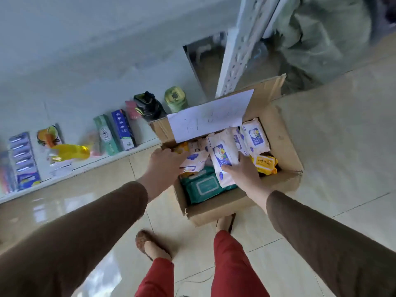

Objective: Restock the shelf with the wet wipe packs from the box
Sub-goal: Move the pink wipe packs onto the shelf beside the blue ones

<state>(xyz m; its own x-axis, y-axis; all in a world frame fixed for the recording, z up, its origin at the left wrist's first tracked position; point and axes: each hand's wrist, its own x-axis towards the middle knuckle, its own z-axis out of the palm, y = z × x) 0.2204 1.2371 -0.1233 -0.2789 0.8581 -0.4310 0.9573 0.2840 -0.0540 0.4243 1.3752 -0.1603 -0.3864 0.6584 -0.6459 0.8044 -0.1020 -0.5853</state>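
- My right grip point(240, 170) clasps a white wet wipe pack point(222, 159) inside the cardboard box point(285, 146).
- My left grip point(164, 157) rests on the box's near-left rim, fingers curled over a small white pack point(194, 160).
- A green pack point(203, 186) lies just below both grips; the shelf point(64, 168) sits left of them.

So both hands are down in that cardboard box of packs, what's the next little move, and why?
Probably lift the white and blue pack up out of the box. The right hand already has its fingers on that pack, which lies on top of the green packs, and the shelf to the left is where it belongs. The left hand rests at the box edge.
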